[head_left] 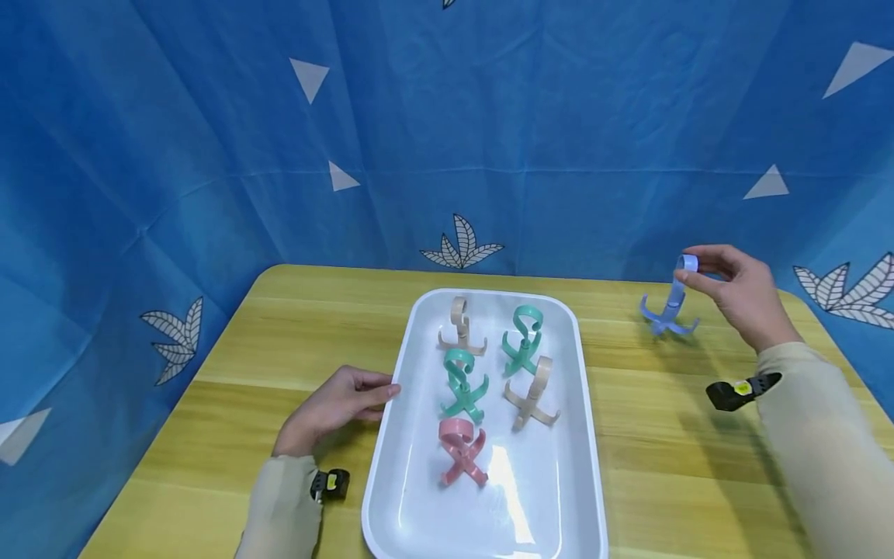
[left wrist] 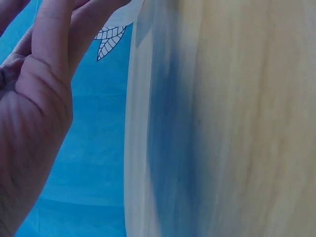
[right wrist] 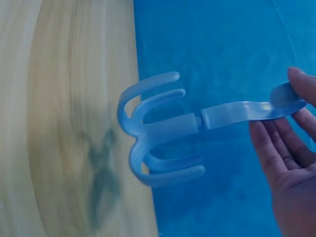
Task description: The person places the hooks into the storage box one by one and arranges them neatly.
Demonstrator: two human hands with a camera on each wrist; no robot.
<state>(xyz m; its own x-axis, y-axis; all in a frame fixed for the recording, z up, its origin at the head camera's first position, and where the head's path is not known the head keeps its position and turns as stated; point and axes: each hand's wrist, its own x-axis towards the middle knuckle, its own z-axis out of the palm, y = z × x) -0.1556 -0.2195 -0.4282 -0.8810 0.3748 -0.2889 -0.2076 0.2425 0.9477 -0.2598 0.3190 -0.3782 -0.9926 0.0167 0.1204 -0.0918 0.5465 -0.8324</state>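
Note:
My right hand point(head_left: 743, 291) pinches the curled top of a blue plastic four-prong hanging hook point(head_left: 673, 303) between thumb and fingers. In the right wrist view the hook point(right wrist: 168, 127) is off the table, its prongs clear of the wood above a shadow. With thumb over the rim, my left hand point(head_left: 345, 407) holds the left edge of a white tray point(head_left: 419, 497). Inside the tray are a pink hook point(head_left: 462, 458), two green hooks point(head_left: 464, 388) and two beige hooks point(head_left: 532, 400). The left wrist view shows only part of the left hand point(left wrist: 44, 74); its grip is cut off there.
A light wooden table point(head_left: 279, 334) lies beneath the tray and both hands. Behind it and along the sides hangs a blue cloth point(head_left: 433, 116) with white triangles and leaf prints. The tray takes up the front middle of the table.

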